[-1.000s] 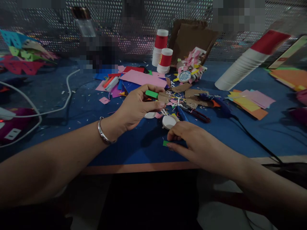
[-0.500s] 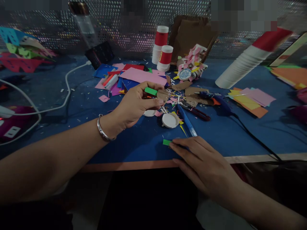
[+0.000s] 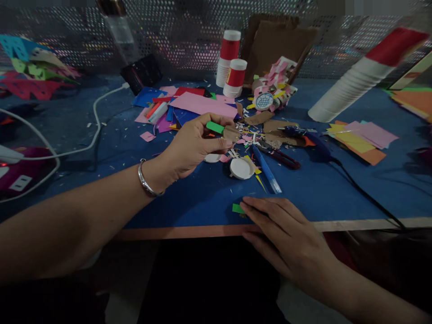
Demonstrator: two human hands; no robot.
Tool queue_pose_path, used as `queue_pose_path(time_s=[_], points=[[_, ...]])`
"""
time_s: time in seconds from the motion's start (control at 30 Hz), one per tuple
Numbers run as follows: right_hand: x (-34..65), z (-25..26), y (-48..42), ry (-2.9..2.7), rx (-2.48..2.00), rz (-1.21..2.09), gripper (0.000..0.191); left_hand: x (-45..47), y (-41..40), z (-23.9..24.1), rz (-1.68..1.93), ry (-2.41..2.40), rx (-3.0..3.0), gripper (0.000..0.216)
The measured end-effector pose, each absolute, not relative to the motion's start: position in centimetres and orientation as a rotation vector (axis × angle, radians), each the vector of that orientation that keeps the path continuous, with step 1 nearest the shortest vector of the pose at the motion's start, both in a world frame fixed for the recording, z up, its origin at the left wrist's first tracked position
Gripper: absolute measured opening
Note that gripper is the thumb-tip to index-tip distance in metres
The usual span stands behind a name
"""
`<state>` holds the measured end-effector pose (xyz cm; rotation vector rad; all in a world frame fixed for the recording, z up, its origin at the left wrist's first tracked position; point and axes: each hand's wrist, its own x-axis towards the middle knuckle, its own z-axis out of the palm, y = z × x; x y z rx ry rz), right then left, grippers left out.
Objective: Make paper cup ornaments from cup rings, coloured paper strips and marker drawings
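Note:
My left hand (image 3: 194, 146) is closed in a pinch above the table, thumb and fingers on a small brown cardboard piece (image 3: 231, 133) with a green paper strip (image 3: 215, 127) sticking out to its left. Low at the front edge, my right hand (image 3: 286, 234) lies with its fingers stretched out. Those fingertips rest on another green paper strip (image 3: 238, 208), partly covering it, and the thumb sits apart by the edge. Just beyond are a shallow white lid-like piece (image 3: 242, 168) and a blue pen (image 3: 266, 170).
Paper scraps, cardboard bits and pliers (image 3: 280, 155) lie mid-table. Right of them is a dark blue corded tool (image 3: 317, 145). Behind stand red-and-white cup stacks (image 3: 235, 78), with a long cup stack (image 3: 351, 85) leaning at right. A white cable (image 3: 96, 114) curves at left.
My right hand has drawn the green strip slightly toward the table's front edge. My left hand keeps its hold on the cardboard piece. The view has shifted a little.

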<state>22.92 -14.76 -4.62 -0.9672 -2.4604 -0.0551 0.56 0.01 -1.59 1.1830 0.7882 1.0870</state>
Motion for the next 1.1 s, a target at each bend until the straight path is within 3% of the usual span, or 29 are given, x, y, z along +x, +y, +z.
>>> queue_pose_path(time_s=[0.3, 0.67, 0.77, 1.1], points=[[23.1, -4.8, -14.3, -2.379, -0.914, 0.061, 0.019, 0.6, 0.0, -1.7, 1.096, 0.793, 1.207, 0.038], [23.2, -4.3, -13.5, -2.367, -0.791, 0.095, 0.015, 0.6, 0.0, -1.8, 1.097, 0.776, 1.192, 0.038], [23.1, -3.2, -12.7, -2.406, -0.752, 0.151, 0.021, 0.7, 0.0, -1.7, 1.083, 0.776, 1.174, 0.038], [23.9, 0.7, -7.3, -2.103, -1.264, 0.275, 0.01, 0.6, -0.1, -1.6, 1.052, 0.742, 1.174, 0.041]])
